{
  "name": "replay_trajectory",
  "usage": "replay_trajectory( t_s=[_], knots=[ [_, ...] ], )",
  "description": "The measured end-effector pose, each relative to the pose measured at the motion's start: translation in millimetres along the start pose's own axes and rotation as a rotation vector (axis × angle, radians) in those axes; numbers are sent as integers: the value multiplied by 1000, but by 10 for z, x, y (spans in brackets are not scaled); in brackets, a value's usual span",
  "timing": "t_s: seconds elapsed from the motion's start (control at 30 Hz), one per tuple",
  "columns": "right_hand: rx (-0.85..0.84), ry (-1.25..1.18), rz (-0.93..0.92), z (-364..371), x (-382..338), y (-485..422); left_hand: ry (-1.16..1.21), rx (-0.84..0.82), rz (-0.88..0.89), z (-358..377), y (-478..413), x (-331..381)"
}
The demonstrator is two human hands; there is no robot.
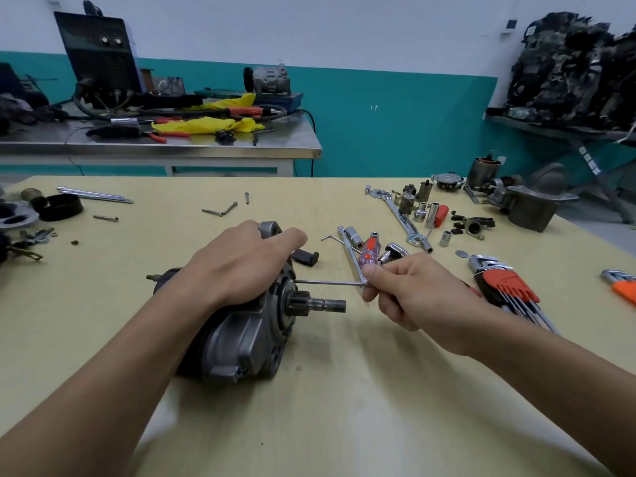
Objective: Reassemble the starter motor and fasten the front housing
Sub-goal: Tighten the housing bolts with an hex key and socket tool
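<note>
Head view. The motor (223,339) lies on its side on the table (344,425), near its middle, with the front housing (275,352) facing right and the pinion shaft (323,304) projecting from it.

The left hand (237,266) lies palm down on top of the motor. Its fingers curve over the far side, where the tips are hidden, and the thumb reaches right along the housing's upper edge.

The right hand (409,290) is just right of the shaft, fingers curled. Thumb and forefinger pinch the bent end of a hex key (327,282). The key's long arm runs level to the left, and its tip meets the housing face just above the pinion.

Near the right hand lie a screwdriver (370,251) and a hex key set (506,290). Beyond them are a spanner (401,218) and several sockets (420,211). A second housing (537,208) stands at the far right corner, well apart from the motor.
</note>
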State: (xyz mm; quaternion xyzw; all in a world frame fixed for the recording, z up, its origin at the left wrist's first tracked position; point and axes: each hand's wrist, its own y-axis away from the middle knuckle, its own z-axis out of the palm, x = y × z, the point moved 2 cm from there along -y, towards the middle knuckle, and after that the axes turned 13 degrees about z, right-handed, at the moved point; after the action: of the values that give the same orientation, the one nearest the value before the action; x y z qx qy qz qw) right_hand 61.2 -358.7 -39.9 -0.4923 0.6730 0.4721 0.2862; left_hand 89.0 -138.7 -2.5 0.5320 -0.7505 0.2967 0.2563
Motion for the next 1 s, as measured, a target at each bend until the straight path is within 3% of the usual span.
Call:
replay_trajectory(
  t_s=[0.13, 0.33, 0.57, 1.0],
  knots=[
    [-187, -283, 258, 38, -10, 40, 19, -1, 5, -4, 0, 0],
    [-262, -485, 243, 75, 6, 38, -16, -14, 20, -8, -21, -11],
    [-414, -799, 427, 136, 55, 57, -7, 35, 69, 7, -41, -46],
    [-272, -728, 186, 228, 144, 28, -55, 43, 132, -24, -29, -13]
  ],
)
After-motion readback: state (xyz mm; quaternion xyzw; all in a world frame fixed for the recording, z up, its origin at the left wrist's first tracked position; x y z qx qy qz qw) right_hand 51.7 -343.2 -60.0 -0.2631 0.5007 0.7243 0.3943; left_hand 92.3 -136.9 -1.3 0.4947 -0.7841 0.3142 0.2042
